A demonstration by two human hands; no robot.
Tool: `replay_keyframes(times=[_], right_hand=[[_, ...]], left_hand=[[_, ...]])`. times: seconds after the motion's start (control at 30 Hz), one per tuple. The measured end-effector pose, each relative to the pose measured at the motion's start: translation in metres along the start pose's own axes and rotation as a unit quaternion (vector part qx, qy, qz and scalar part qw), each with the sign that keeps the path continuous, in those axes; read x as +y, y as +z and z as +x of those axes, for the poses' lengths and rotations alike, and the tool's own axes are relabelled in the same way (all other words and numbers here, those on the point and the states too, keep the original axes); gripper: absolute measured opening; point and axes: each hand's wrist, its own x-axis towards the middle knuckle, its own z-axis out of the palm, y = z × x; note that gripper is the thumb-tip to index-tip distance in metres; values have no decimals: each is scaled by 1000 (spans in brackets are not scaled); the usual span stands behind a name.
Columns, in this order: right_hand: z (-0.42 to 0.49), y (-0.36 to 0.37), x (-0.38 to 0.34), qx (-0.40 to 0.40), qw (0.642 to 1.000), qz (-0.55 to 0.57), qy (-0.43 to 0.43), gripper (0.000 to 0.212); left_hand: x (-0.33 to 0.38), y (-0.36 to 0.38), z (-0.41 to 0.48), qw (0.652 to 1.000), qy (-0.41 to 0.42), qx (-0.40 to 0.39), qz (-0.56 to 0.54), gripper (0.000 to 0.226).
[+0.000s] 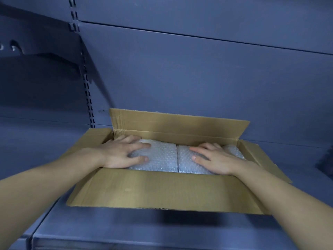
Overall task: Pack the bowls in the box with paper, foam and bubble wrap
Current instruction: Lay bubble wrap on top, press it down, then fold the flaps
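An open cardboard box (pixel 162 188) sits on a blue shelf, all its flaps folded outward. Inside lie bundles wrapped in bubble wrap: a left bundle (pixel 162 156) and a right bundle (pixel 185 163), side by side and touching along a seam. The bowls themselves are hidden under the wrap. My left hand (pixel 124 152) lies flat on the left bundle with fingers spread. My right hand (pixel 212 157) lies flat on the right bundle, fingers pointing left. More bubble wrap (pixel 234 150) shows beyond my right hand at the box's right end.
The blue metal shelf (pixel 126 230) carries the box, with its front edge near the bottom of the view. A blue back panel (pixel 198 78) rises behind. A slotted upright (pixel 88 98) and a shelf bracket (pixel 45 56) stand at the left.
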Motion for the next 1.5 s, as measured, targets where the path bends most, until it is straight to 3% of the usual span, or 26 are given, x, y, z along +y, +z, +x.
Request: replay_keyframes(times=[0.13,0.23,0.33,0.47,0.57,0.77,0.97,1.13,1.5], right_hand=[[1,1,0,-7,1000,11,1,61],[-4,-5,6,67,996,56,5,64],[-8,-15,21,120,992,15,36,66],[-22,-15,36,27,998,11,62,91],[-33,-13,34,-32,996,40,69,70],[-30,-10,38,-64,995,39,73,71],[-28,-11,39,25,997,51,54,71],[-30,-9,34,-34,997,63,40,64],[-58,-15,27,60,993,97,26,55]], left_hand=[[0,1,2,1000,-1,-3,-6,80],[1,-2,0,1000,-7,25,5,74],[7,-5,-1,994,17,88,64,74],[16,-4,5,994,75,83,20,84],[25,0,12,994,90,55,0,82],[30,5,16,996,81,14,32,76],[11,-4,7,988,55,139,-32,82],[-10,1,-9,993,34,81,-83,92],[-7,-2,-38,991,9,121,-63,92]])
